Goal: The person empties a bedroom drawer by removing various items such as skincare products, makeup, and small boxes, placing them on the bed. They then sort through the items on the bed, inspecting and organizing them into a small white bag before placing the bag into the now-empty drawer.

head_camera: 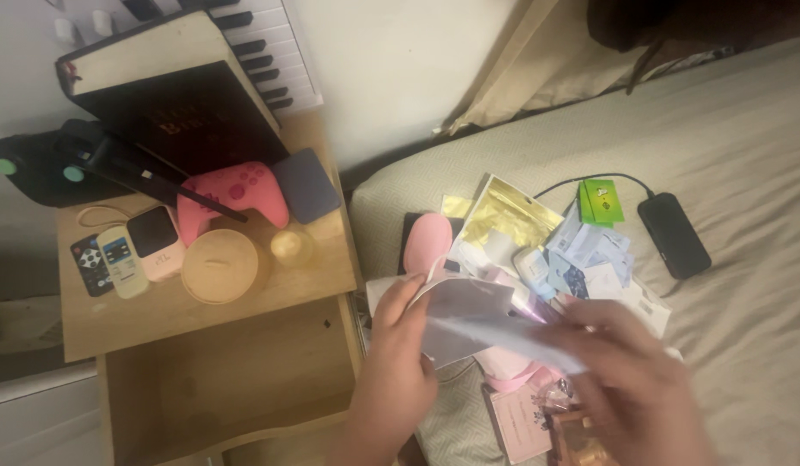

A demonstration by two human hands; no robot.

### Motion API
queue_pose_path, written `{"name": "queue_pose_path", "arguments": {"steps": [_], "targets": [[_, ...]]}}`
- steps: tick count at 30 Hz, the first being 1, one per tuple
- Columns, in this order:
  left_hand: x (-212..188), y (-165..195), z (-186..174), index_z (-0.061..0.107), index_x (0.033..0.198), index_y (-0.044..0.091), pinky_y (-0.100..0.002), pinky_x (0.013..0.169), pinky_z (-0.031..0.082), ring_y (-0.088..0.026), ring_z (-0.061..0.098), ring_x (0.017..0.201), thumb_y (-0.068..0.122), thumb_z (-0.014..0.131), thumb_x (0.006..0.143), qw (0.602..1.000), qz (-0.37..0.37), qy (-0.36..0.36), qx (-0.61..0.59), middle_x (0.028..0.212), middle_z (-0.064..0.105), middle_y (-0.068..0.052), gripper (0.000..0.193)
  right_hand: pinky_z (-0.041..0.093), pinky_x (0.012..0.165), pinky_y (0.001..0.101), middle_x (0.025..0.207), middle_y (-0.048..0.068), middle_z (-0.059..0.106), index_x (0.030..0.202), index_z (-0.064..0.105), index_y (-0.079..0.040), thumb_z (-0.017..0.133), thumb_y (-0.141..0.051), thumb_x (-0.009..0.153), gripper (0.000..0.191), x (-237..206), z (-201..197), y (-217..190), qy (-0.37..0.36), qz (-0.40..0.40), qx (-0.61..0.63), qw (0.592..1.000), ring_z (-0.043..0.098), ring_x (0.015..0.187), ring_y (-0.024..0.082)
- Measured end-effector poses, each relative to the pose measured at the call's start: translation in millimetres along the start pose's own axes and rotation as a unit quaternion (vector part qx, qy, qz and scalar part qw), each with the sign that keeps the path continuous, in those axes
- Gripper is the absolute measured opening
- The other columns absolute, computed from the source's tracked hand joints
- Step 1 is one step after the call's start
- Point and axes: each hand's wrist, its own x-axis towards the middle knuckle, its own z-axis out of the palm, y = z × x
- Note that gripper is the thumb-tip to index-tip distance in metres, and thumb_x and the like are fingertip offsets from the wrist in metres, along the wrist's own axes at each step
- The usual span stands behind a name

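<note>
Nightstand (115,328) of pale wood stands at the far left, its open drawer (227,380) below, carrying a thick black book (171,103), a pink game controller (231,198), a round wooden lid (218,266), and small remotes (106,263). Next comes the left hand (395,362), fingers closed in a pinch on the near-left edge of a pale lilac envelope (477,319). That envelope lies with its long axis running left to right, slightly tilted down toward the right, spanning the gap between both hands above the bed (745,328). Behind it sits a heap of sachets and packets: a pink oval pad (427,242), a gold foil pouch (508,216), a green card (600,200). The right hand (641,380), blurred, closes over the envelope's right end; its exact finger hold I cannot tell. Each hand has one end, neither is nearer. Farthest right, a black power bank (673,235) lies well apart on its cable.
</note>
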Motion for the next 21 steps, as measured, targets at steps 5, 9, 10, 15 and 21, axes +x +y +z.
{"name": "queue_pose_path", "arguments": {"steps": [5, 9, 10, 15, 21], "targets": [[0, -5, -2, 0.053, 0.140, -0.003, -0.041, 0.111, 0.043, -0.038, 0.048, 0.141, -0.022, 0.047, 0.062, 0.999, -0.044, 0.016, -0.022, 0.149, 0.050, -0.019, 0.080, 0.053, 0.087, 0.0366, 0.110, 0.007, 0.068, 0.107, 0.076, -0.012, 0.075, 0.000, 0.069, 0.040, 22, 8, -14, -0.067, -0.103, -0.064, 0.990, 0.066, 0.107, 0.028], [0, -2, 1, 0.056, 0.138, -0.003, -0.043, 0.116, 0.039, -0.039, 0.045, 0.141, -0.022, 0.051, 0.063, 1.000, -0.008, -0.002, 0.001, 0.148, 0.049, -0.020, 0.078, 0.053, 0.082, 0.0390, 0.106, 0.008, 0.071, 0.102, 0.076, -0.007, 0.071, 0.000, 0.069, 0.035, 31, 15, -23, -0.098, -0.085, -0.081, 0.988, 0.066, 0.099, 0.030], [1, 0, 3, 0.054, 0.139, -0.004, -0.043, 0.117, 0.038, -0.039, 0.045, 0.142, -0.022, 0.051, 0.063, 1.000, 0.005, -0.004, -0.005, 0.149, 0.048, -0.020, 0.078, 0.053, 0.081, 0.0398, 0.106, 0.009, 0.071, 0.102, 0.075, -0.005, 0.070, 0.000, 0.068, 0.035, 31, 20, -25, -0.100, -0.092, -0.092, 0.986, 0.066, 0.098, 0.031], [3, 11, 11, 0.054, 0.138, -0.004, -0.043, 0.119, 0.037, -0.039, 0.043, 0.144, -0.020, 0.055, 0.064, 0.999, 0.020, -0.029, -0.038, 0.150, 0.048, -0.020, 0.076, 0.054, 0.082, 0.0417, 0.095, 0.013, 0.067, 0.088, 0.074, -0.004, 0.068, -0.001, 0.067, 0.022, 31, 62, -27, -0.142, -0.079, -0.146, 0.976, 0.066, 0.099, 0.033], [6, 18, 7, 0.050, 0.144, -0.005, -0.042, 0.119, 0.038, -0.039, 0.044, 0.145, -0.022, 0.050, 0.066, 0.997, 0.023, -0.022, -0.072, 0.152, 0.046, -0.021, 0.079, 0.054, 0.079, 0.0439, 0.092, 0.015, 0.068, 0.079, 0.072, -0.002, 0.071, -0.009, 0.069, 0.012, 47, 79, -7, -0.198, -0.037, -0.105, 0.974, 0.066, 0.094, 0.035]]}}
